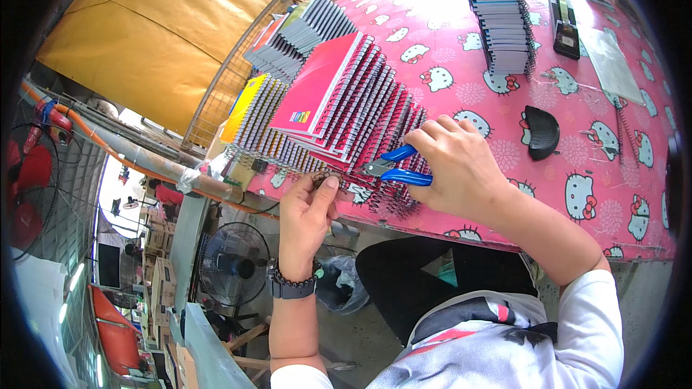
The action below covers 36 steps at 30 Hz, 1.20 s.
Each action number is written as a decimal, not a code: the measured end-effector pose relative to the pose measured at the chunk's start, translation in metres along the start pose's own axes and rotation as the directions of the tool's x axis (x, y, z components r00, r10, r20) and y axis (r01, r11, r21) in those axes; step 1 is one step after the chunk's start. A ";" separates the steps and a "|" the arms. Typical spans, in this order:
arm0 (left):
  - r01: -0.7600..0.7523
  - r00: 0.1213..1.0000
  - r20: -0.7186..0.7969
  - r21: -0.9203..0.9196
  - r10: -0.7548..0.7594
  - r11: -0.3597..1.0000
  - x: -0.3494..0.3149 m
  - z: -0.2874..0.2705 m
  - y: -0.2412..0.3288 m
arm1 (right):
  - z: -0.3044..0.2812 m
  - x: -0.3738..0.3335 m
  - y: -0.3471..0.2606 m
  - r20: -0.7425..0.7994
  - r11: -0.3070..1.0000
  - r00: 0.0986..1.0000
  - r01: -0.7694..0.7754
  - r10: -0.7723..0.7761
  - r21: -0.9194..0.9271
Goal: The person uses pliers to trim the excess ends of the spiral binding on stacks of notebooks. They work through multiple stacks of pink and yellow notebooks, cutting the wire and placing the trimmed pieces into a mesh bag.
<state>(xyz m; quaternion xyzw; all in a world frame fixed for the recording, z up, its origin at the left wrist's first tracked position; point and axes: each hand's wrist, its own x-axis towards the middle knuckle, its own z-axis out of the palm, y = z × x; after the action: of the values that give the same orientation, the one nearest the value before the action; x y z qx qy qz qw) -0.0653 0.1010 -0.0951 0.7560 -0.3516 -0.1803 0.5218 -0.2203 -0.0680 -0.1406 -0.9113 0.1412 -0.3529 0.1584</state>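
My right hand (460, 166) is closed round a pair of pliers with blue handles (406, 176). The jaws of the pliers point left, at the lower end of a spiral-bound notebook near the table's front edge. My left hand (310, 204) pinches the end of the wire coil there, thumb on top, just left of the jaws. Whether the jaws touch the wire is too small to tell. A tall stack of spiral notebooks with red covers (317, 90) stands right behind both hands, coils facing right. Loose-looking coil bindings (396, 119) lie along its right side.
Yellow-covered notebooks (249, 108) and another notebook stack (317, 21) stand at the left. A long row of coil-bound notebooks (497, 21) lies at the back. On the pink table cover (461, 101) at right are a black curved object (540, 133) and a tape dispenser (564, 29). A fan (234, 263) stands below left.
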 end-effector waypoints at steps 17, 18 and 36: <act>-0.138 0.990 0.002 0.293 0.144 0.946 -0.010 0.020 0.010 | 0.003 -0.008 0.012 -0.069 0.998 0.996 0.065 -0.064 0.019; -0.151 0.987 0.000 0.351 0.162 0.924 -0.011 0.022 0.012 | 0.004 -0.008 0.012 -0.037 0.998 0.998 0.045 -0.043 0.045; -0.134 0.987 -0.025 0.400 0.157 0.906 -0.014 0.029 0.005 | 0.016 -0.022 0.018 0.041 0.998 0.999 0.034 -0.036 0.062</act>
<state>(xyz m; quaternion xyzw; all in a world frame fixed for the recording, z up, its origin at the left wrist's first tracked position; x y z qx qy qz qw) -0.0949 0.0905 -0.1028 0.8226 -0.4214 -0.0441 0.3793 -0.2273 -0.0729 -0.1718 -0.9155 0.1110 -0.3407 0.1830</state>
